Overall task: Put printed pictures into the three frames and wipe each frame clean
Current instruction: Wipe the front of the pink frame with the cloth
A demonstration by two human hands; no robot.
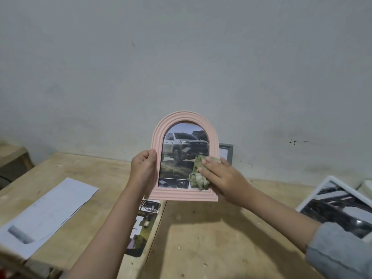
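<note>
A pink arched frame (pixel 184 120) with a picture of a pickup truck in it is held upright above the wooden table (pixel 211 228). My left hand (pixel 143 168) grips its left edge, thumb on the front. My right hand (pixel 221 176) presses a crumpled green cloth (pixel 196 178) against the lower right of the glass with straight fingers. A grey frame (pixel 227 153) leans on the wall behind the pink one, mostly hidden. A white frame (pixel 332 206) holding a dark picture lies at the table's right edge.
A cut white sheet (pixel 46 214) lies on the left of the table. A printed picture scrap (pixel 143 228) lies below the pink frame. The grey wall stands close behind the table. A wooden block (pixel 12 158) sits at far left.
</note>
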